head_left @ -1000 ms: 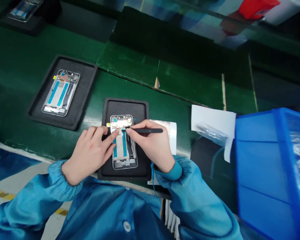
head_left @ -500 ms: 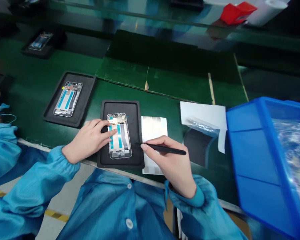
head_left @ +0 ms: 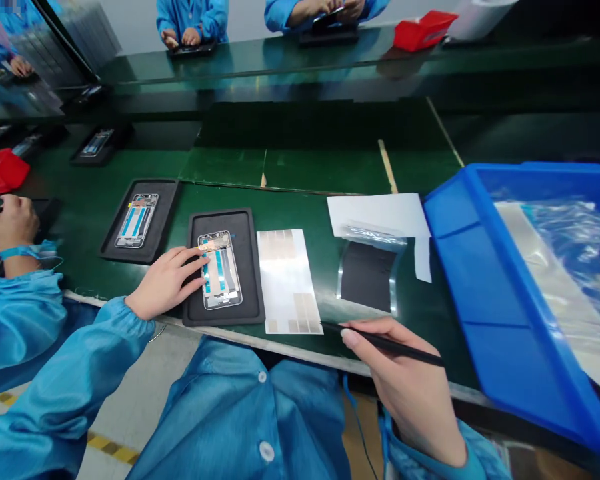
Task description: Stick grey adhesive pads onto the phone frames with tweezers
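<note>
An opened phone (head_left: 221, 270), its inner parts and blue strips showing, lies in a black tray (head_left: 250, 293) at the table's front edge. My left hand (head_left: 167, 280) rests at the tray's left side, fingers spread, fingertips on the phone's left edge. Pinched in my right hand (head_left: 405, 380) are black tweezers (head_left: 395, 345), pointing left. Their tip is at the lower right corner of a white sheet (head_left: 285, 277) with tan stickers, just right of the tray. Whether anything sits in the tip is too small to tell.
Right of the sheet lie a black film piece (head_left: 367, 275) and white paper (head_left: 380, 212). A large blue bin (head_left: 485, 287) with plastic bags stands at the right. Another tray (head_left: 163, 223) with a phone is to the left. A co-worker's hand (head_left: 15, 223) is at far left.
My right hand has moved the tweezers from beside the phone to the sheet's lower right corner. My left hand stays at the phone. The view has tilted up, showing people across the table.
</note>
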A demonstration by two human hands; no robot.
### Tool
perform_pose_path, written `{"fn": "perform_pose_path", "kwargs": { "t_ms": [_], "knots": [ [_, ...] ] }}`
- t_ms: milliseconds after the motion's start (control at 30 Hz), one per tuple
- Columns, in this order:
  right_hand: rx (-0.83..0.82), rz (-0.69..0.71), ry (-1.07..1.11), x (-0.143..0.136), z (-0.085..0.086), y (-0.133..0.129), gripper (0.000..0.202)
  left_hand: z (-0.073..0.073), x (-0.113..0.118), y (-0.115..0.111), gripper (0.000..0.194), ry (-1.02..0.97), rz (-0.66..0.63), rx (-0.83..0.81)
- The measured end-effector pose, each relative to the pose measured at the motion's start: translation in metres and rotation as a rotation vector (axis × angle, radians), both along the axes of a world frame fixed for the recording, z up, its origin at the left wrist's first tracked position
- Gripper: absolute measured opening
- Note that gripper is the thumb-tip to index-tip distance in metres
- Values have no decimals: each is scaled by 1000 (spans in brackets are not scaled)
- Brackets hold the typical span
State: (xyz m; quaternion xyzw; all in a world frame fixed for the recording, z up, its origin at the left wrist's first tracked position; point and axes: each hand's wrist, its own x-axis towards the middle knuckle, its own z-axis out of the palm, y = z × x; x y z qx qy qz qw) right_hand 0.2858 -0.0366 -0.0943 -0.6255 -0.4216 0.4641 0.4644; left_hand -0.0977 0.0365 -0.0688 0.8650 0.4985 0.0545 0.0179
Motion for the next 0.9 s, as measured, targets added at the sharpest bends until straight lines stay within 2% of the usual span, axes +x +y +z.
{"fn": "perform_pose_path", "kwargs": {
  "t_ms": [167,267,333,433,533,633,700,767,900],
  "knots": [
    [38,-88,35,22,-4,-1,24,12,-2,0,44,99,-30,-20],
    [118,-127,37,33,-4,10,24,23,14,12,39,239,-54,32],
    [164,-163,40,40,-3,20,25,30,45,22,36,283,-63,91],
    [238,-199,15,48,-3,36,27,33,120,39,32,185,-133,99],
    [314,-244,-31,54,-7,51,27,25,201,64,29,3,-245,6],
    [365,-314,-58,59,-14,61,28,13,259,92,41,-120,-266,-22],
    [385,-350,-59,62,-18,64,27,7,280,110,49,-153,-284,-49],
    [389,-358,-49,63,-20,64,26,3,290,124,47,-156,-327,-108],
    [399,-342,-5,64,-20,63,23,-1,293,138,20,-105,-432,-170]
  ]
}}
